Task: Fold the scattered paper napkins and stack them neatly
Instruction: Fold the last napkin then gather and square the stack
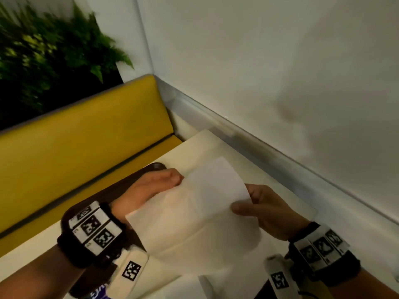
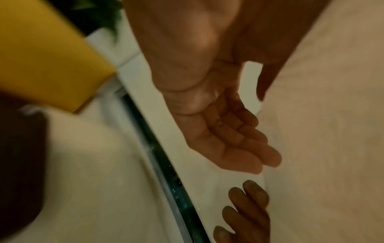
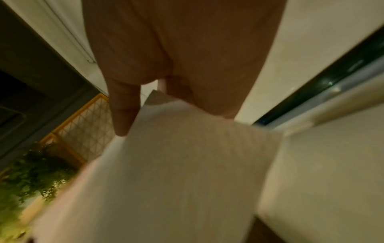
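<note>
I hold a white paper napkin (image 1: pixel 198 214) up in the air over the table. My right hand (image 1: pixel 239 207) pinches its right edge, thumb on top. The right wrist view shows that hand (image 3: pixel 166 115) with the thumb on one face of the napkin (image 3: pixel 176 172) and the fingers behind it. My left hand (image 1: pixel 177 180) is at the napkin's left edge. In the left wrist view its fingers (image 2: pixel 249 148) lie nearly straight, tips touching the napkin (image 2: pixel 322 131). More cream napkin sheets (image 1: pixel 200 145) lie flat on the table beneath.
A yellow padded bench (image 1: pixel 86 137) runs behind the table, with a green plant (image 1: pixel 43 50) above it. A white wall (image 1: pixel 280 61) with a metal rail (image 1: pixel 259 143) bounds the right side. Two white tagged blocks (image 1: pixel 131 270) (image 1: pixel 279 279) lie near my wrists.
</note>
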`<move>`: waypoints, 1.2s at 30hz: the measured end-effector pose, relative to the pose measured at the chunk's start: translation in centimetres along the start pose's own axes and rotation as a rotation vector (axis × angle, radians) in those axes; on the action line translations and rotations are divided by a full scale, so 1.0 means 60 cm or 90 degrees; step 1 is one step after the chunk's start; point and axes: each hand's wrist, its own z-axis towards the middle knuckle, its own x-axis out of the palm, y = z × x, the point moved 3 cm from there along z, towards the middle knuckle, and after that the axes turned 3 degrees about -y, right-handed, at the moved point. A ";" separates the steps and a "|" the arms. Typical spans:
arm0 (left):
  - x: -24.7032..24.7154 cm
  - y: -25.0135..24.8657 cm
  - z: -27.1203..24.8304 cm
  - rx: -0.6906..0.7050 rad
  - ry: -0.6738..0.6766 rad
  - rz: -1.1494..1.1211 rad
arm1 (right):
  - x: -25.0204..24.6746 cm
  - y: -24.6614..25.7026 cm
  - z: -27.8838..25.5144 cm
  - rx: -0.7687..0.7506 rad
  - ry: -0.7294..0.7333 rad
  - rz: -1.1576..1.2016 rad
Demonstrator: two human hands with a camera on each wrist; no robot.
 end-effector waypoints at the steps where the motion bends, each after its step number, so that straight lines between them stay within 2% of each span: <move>1: -0.011 0.025 -0.011 -0.045 -0.005 -0.136 | 0.010 -0.007 -0.004 0.007 -0.003 0.012; 3: -0.024 0.082 -0.045 -0.069 -0.013 -0.344 | 0.028 -0.028 -0.012 0.031 -0.057 0.035; 5: -0.018 0.123 -0.082 -0.057 -0.005 -0.431 | 0.037 -0.052 -0.023 0.057 -0.134 0.046; 7: 0.005 0.145 -0.107 -0.099 0.016 -0.496 | 0.040 -0.078 -0.036 0.083 -0.206 0.053; 8: 0.012 0.156 -0.113 -0.113 -0.020 -0.471 | 0.040 -0.089 -0.044 0.096 -0.235 0.065; 10: 0.016 0.174 -0.113 -0.097 -0.170 -0.245 | 0.046 -0.105 -0.054 0.117 -0.271 0.087; 12: 0.021 0.172 -0.108 -0.056 -0.246 -0.063 | 0.053 -0.117 -0.064 0.134 -0.280 0.087; 16: 0.008 0.169 -0.096 -0.062 -0.324 -0.004 | 0.056 -0.112 -0.079 0.129 -0.267 0.090; 23: 0.001 0.174 -0.079 -0.030 -0.300 -0.007 | 0.043 -0.089 -0.081 0.109 -0.269 0.071; 29: -0.009 0.150 -0.086 0.075 -0.223 -0.076 | 0.024 -0.058 -0.095 -0.017 -0.256 0.088; 33: -0.023 0.137 -0.089 0.141 -0.231 -0.012 | 0.013 -0.055 -0.103 -0.077 -0.177 0.116; 36: -0.024 0.124 -0.091 0.156 -0.236 0.007 | 0.003 -0.063 -0.098 -0.075 -0.182 0.081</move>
